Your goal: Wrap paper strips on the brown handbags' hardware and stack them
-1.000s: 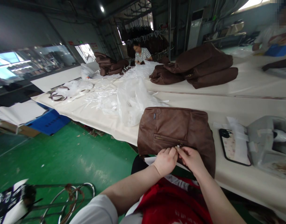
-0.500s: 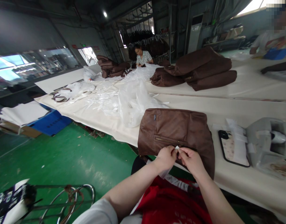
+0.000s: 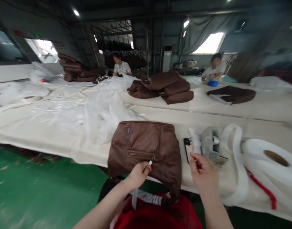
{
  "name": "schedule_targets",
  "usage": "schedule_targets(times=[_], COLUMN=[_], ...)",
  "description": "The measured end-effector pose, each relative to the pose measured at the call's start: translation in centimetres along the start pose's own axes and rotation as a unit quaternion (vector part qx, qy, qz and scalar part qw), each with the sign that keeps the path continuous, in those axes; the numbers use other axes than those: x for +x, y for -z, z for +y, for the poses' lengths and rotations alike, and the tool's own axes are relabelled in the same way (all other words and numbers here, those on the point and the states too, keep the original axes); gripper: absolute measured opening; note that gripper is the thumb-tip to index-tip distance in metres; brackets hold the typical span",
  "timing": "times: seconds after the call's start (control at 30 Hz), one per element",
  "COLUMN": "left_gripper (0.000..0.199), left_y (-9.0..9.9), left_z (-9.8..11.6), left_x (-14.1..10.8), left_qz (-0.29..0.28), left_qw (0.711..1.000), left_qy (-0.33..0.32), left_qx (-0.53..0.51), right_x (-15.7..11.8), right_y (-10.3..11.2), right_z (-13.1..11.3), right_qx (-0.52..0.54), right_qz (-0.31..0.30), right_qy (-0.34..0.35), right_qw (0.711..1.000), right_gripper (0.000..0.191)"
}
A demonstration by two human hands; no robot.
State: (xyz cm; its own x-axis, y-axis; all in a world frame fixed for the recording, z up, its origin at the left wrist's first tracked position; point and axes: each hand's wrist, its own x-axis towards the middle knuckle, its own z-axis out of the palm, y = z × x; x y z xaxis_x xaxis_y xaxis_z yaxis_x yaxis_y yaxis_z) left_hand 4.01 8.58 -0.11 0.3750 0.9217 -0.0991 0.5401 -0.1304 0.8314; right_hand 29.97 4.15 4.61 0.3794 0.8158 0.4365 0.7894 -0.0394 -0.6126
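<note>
A brown leather-look bag [image 3: 146, 136] lies on the table's near edge, a zipped pocket across its front and a small blue tag at upper left. Over its lower part my left hand [image 3: 138, 175] is closed in a pinch on a white strip [image 3: 150, 163]; a small end sticks up from the fingertips. A pale length hangs below that hand. My right hand [image 3: 204, 171] is off to the right, fingers curled together, near a phone [image 3: 187, 149] and a grey tape dispenser [image 3: 209, 140]. Whether anything is in its fingers is hidden. White wrapping [image 3: 149, 197] covers part of the bag's strap.
A big white roll [image 3: 258, 149] with a loose band and a red strip [image 3: 262, 187] lie at right. Clear plastic [image 3: 100, 117] is heaped at left. Brown bags [image 3: 170, 86] are piled farther back. Two people [image 3: 122, 67] are across the tables.
My hands were together over the bag's pocket at the small white piece. The right hand has moved away to the right; the left keeps the piece. The view has swung right.
</note>
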Motion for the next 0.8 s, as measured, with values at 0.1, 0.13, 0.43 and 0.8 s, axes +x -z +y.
schedule_targets(times=[0.1,0.13,0.43,0.8], left_gripper=[0.025,0.028,0.044,0.048], left_y=[0.1,0.1,0.2,-0.9], left_z=[-1.0,-1.2,-0.7,-0.6], left_x=[0.4,0.5,0.3,0.0], left_qz=[-0.012,-0.015,-0.011,-0.104], left_qw=[0.998,0.997,0.99,0.92], left_qy=[-0.002,0.001,0.022,0.112], left_qx=[-0.065,-0.082,-0.138,-0.362], right_x=[2.7,3.5,5.4,-0.1], right_y=[4.8,5.9,4.6,5.1], right_z=[5.7,7.6,13.0,12.4], right_qx=[-0.168,-0.192,0.159,0.132], right_qz=[0.137,0.12,0.035,-0.001], right_qy=[-0.083,-0.111,-0.188,-0.264], right_qw=[0.973,0.968,0.969,0.956], right_gripper=[0.038,0.04,0.037,0.04])
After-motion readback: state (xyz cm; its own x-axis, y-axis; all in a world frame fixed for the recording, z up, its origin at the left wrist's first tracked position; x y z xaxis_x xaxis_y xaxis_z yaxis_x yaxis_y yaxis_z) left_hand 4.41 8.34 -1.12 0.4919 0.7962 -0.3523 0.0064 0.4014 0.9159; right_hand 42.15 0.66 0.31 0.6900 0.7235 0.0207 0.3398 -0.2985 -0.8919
